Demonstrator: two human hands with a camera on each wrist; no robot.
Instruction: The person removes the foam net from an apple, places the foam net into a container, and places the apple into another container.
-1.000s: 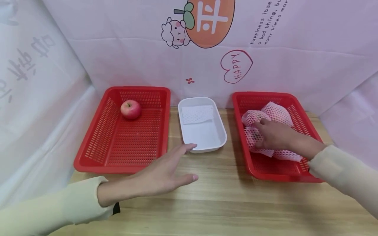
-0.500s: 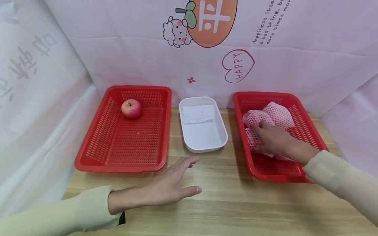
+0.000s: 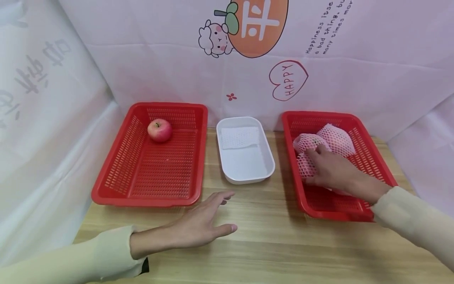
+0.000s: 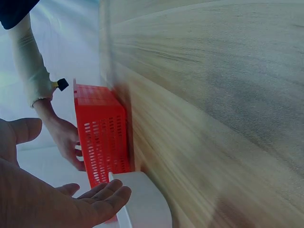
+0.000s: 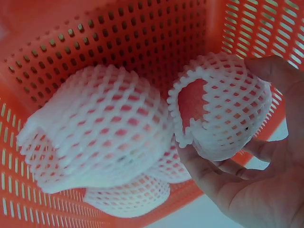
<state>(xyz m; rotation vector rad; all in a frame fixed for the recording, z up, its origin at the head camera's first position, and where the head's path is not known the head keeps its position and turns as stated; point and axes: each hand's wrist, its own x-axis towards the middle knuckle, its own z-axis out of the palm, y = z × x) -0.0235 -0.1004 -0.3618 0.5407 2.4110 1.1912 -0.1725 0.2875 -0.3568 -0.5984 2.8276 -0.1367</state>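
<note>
Inside the right red basket [image 3: 337,215], my right hand [image 3: 333,169] grips an apple in a white foam net [image 5: 232,104]. The right wrist view shows the thumb on one side and curled fingers on the other, with red skin showing through the net's opening. Beside it lie other netted fruits [image 5: 109,128], one of them large and close to the camera. My left hand [image 3: 195,227] hovers over the wooden table in front of the white tray, holding nothing. Its thumb and fingers are spread apart, palm visible in the left wrist view.
A left red basket [image 3: 149,202] holds one bare apple [image 3: 160,130]. Between the baskets stands a white tray [image 3: 246,163] with a flat foam net [image 3: 240,137] in it. Printed white cloth [image 3: 159,71] borders the table [image 3: 262,236] at the back and sides.
My left hand has drawn back from the white tray's front edge toward me. The right hand stays in the right basket, its fingers shifting slightly around the netted apple.
</note>
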